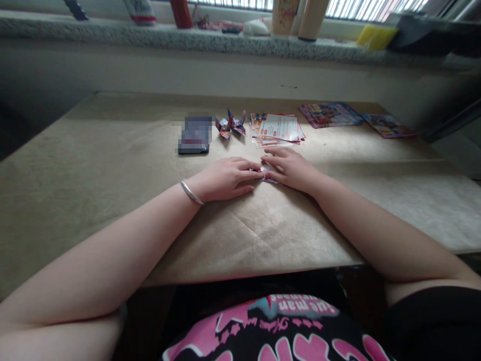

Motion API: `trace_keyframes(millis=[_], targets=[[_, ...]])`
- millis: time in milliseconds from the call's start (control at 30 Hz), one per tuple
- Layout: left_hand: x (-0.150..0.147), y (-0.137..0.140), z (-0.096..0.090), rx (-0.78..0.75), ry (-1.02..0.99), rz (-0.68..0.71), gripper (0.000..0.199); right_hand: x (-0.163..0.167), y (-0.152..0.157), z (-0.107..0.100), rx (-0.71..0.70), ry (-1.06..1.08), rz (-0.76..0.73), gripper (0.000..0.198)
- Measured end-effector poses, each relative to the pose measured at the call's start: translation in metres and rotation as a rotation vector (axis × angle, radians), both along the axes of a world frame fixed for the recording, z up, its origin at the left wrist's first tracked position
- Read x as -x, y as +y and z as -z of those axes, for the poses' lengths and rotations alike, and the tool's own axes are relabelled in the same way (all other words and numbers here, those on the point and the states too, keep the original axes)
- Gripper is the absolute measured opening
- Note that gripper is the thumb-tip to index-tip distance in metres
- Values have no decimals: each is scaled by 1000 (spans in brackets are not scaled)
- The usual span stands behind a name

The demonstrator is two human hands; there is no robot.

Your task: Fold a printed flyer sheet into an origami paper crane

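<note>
A small piece of folded printed paper [267,169] lies on the table between my hands, largely covered by fingers. My left hand [232,178], with a silver bangle at its wrist, lies flat and open. Its forefinger and middle finger rest on the paper's left part, while the thumb lies on the tabletop. From the other side my right hand [288,168] has the paper between its thumb and fingers. Just beyond the hands stand folded paper cranes [230,125] with a dark colourful print. The paper's exact folds are hidden.
A dark, blurred-out flat object [195,134] lies left of the cranes. To their right is a stack of printed sheets [280,128], then colourful booklets [332,114] and another booklet [389,124]. Bottles [284,17] and a yellow object [376,36] stand on the windowsill [225,42].
</note>
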State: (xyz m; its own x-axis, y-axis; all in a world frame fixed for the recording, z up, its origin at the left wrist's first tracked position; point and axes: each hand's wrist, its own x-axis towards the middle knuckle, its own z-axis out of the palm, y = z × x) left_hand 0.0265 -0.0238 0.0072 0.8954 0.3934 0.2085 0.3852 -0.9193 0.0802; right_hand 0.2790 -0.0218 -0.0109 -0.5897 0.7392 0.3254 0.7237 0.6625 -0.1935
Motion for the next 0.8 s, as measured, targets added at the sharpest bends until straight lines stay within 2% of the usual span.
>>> trace_keyframes(millis=[200, 367, 533, 800], targets=[[0, -3, -4, -130, 66, -95, 43, -2, -4, -10, -58, 37, -99, 25], [-3, -8, -4, -169, 110, -172, 46, 5, -7, -10, -103, -30, -119, 29], [-6, -8, -1, -152, 106, -199, 48, 8, -3, -5, -110, -51, -88, 32], [-7, -3, -3, -3, 109, -179, 52, 11, -1, -7, -139, -67, -69, 33]])
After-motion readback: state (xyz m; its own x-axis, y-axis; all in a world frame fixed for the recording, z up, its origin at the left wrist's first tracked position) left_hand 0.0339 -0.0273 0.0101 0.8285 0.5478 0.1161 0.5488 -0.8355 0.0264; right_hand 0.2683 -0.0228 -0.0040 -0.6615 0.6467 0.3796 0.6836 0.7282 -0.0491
